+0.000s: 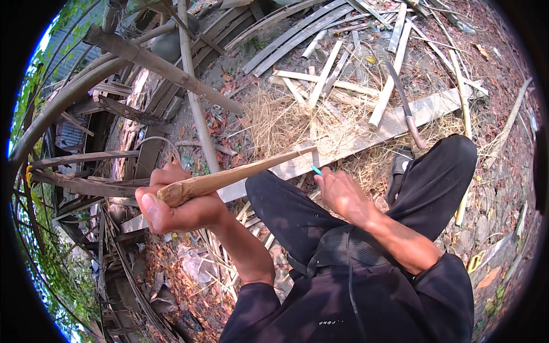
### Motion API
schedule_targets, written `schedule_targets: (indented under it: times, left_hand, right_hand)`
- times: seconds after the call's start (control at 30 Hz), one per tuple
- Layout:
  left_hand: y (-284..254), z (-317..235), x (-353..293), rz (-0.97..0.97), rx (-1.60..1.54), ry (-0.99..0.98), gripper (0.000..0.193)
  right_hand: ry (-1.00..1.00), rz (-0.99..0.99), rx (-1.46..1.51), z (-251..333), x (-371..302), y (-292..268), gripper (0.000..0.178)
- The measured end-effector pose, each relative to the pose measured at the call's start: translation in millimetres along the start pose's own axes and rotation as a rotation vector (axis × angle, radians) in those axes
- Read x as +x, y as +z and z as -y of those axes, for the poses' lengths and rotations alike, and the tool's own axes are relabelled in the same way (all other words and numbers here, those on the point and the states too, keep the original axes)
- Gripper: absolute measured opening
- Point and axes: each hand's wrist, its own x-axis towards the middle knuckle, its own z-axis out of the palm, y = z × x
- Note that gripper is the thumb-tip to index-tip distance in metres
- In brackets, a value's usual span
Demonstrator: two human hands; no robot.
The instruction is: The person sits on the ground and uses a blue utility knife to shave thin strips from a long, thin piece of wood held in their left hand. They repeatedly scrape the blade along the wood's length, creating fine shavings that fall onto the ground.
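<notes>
My left hand (191, 210) is closed around the thick end of a tapered wooden stick (231, 178), which looks freshly shaved. Its narrow end points away to the right, over a long flat plank (357, 143). Close to that tip, my right hand (346, 194) grips a small knife (316, 170) with a turquoise handle, mostly hidden by the fingers. The greyish blade appears beside the stick's tip; whether it touches the wood I cannot tell. A machete (405, 104) with a curved dark blade and a wooden handle lies across the plank, beyond my right knee.
Pale shavings (274, 117) are heaped around the plank. Split bamboo strips (323, 77) lie scattered beyond it. At the left, a thick pole (166, 68) juts in above stacked old timber (134, 117). A crumpled clear plastic bag (194, 266) rests among dry leaves at lower left.
</notes>
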Motion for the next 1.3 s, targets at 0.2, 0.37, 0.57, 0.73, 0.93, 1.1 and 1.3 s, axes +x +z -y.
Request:
schedule_targets:
  times: [0.2, 0.37, 0.57, 0.73, 0.93, 1.1, 1.3]
  left_hand:
    - [-4.3, 1.6, -2.8, 0.034, 0.021, 0.075, 0.037]
    - [5.0, -2.9, -6.6, 0.120, -0.045, 0.040, 0.034]
    - [5.4, -2.6, -9.8, 0.130, 0.023, 0.110, 0.037]
    - [17.1, -8.3, -16.3, 0.105, 0.027, 0.091, 0.038]
    - [12.7, -4.6, -13.1, 0.082, 0.064, 0.046, 0.037]
    - [18.3, -1.9, -9.2, 0.029, 0.020, 0.033, 0.036]
    - [23.1, -8.1, -12.8, 0.034, 0.104, 0.082, 0.037]
  right_hand:
    - [-0.177, -0.193, 0.462, 68.5, -28.2, -65.2, 0.025]
    - [-0.035, -0.054, 0.005, -13.5, -10.6, -5.5, 0.028]
    - [-0.236, -0.212, 0.533, 66.7, -23.5, -69.9, 0.022]
    - [0.050, 0.005, 0.142, -29.1, -0.9, 8.5, 0.031]
    - [-0.162, -0.192, 0.421, 28.9, -9.9, -23.5, 0.020]
    - [-0.060, -0.114, 0.274, 38.0, -0.2, -15.7, 0.019]
    - [0.033, -0.053, 0.194, 18.5, 7.4, -5.0, 0.032]
